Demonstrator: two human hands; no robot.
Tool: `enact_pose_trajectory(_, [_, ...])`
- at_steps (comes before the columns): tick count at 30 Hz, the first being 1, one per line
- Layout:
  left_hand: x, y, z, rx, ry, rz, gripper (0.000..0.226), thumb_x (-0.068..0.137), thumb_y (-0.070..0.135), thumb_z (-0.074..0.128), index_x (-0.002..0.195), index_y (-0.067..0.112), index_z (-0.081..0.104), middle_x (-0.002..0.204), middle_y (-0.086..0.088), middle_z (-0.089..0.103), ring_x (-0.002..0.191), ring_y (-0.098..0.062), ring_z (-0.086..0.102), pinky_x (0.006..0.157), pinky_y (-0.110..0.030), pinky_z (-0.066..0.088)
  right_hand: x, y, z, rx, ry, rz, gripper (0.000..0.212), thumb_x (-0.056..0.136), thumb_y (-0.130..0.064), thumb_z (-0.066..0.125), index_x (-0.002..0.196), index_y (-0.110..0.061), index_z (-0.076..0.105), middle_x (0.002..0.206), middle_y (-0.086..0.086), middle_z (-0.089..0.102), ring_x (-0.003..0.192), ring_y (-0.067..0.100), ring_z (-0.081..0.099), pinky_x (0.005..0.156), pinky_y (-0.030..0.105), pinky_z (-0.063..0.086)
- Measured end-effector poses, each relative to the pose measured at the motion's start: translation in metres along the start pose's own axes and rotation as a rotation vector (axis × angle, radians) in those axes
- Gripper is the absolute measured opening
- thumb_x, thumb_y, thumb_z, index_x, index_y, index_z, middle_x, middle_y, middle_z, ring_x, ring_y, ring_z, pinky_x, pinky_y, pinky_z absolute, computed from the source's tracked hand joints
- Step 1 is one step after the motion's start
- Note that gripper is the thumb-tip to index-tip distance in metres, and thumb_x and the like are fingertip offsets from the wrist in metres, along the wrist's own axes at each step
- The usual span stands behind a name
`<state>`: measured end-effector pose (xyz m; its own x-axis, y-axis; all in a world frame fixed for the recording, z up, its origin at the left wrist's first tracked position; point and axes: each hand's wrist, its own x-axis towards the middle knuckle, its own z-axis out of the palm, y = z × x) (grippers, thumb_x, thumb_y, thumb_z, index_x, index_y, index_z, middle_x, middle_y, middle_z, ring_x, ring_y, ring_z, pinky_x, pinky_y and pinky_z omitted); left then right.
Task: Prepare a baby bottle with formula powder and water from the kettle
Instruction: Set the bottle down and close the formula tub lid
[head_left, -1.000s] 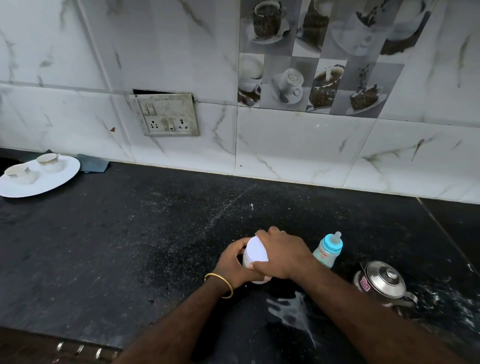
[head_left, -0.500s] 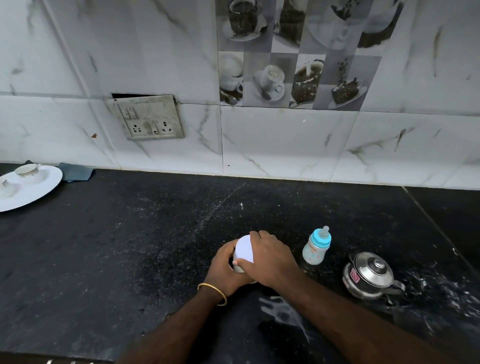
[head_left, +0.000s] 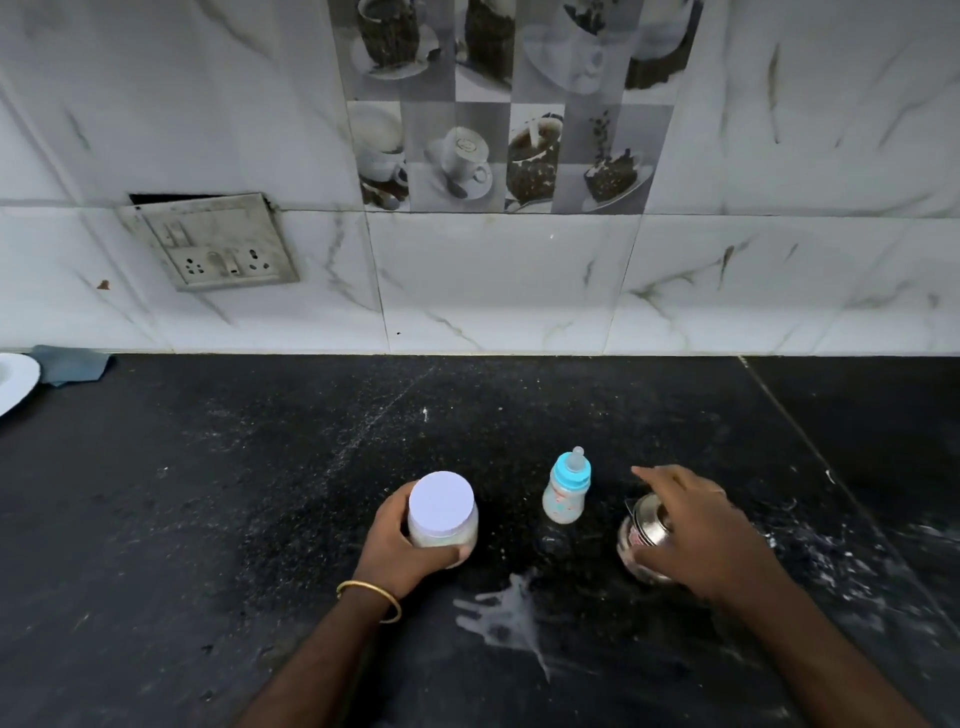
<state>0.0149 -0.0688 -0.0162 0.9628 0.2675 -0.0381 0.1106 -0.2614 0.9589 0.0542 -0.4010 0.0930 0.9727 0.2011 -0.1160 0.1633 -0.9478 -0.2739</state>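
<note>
I see my left hand (head_left: 410, 540) wrapped around the formula jar (head_left: 442, 512), fingers clamped on its side with the white lid on, which I judge keeps it steady on the dark counter (head_left: 208, 493). My right hand (head_left: 691, 535) lies over the small steel kettle (head_left: 641, 540) at the near right, fingers spread and curved over its lid, probably settling a grip for pouring. The baby bottle (head_left: 566, 488) stands upright between jar and kettle, blue cap on, untouched, with a milky spill (head_left: 506, 618) just nearer me.
</note>
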Motion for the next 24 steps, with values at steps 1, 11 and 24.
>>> enact_pose_trajectory(1, [-0.001, 0.002, 0.002, -0.014, 0.009, 0.0, 0.089, 0.036, 0.036, 0.092, 0.118, 0.037, 0.056, 0.129, 0.0, 0.059, 0.119, -0.015, 0.057, 0.101, -0.036, 0.049, 0.0, 0.01, 0.0, -0.029, -0.078, 0.016, 0.095, 0.075, -0.052, 0.076, 0.155, -0.035, 0.028, 0.161, -0.006, 0.029, 0.145, 0.023, 0.032, 0.112, 0.04, 0.039])
enact_pose_trajectory(11, [-0.01, 0.014, 0.012, -0.022, 0.073, -0.013, 0.084, 0.035, 0.031, 0.092, 0.112, 0.037, 0.058, 0.117, 0.01, 0.064, 0.108, -0.007, 0.059, 0.086, -0.022, 0.047, 0.013, 0.033, 0.002, -0.044, -0.161, 0.036, 0.085, 0.071, -0.058, 0.067, 0.147, -0.036, 0.037, 0.139, -0.01, 0.045, 0.124, 0.02, 0.052, 0.095, 0.036, 0.049])
enact_pose_trajectory(24, [-0.012, 0.016, 0.013, 0.006, 0.086, -0.032, 0.082, 0.049, 0.008, 0.097, 0.119, 0.027, 0.058, 0.117, 0.014, 0.062, 0.107, -0.003, 0.057, 0.084, -0.02, 0.046, 0.024, 0.011, 0.024, 0.015, 0.001, 0.238, 0.08, 0.065, -0.069, 0.071, 0.125, -0.021, 0.048, 0.126, 0.001, 0.048, 0.114, 0.024, 0.055, 0.083, 0.038, 0.05])
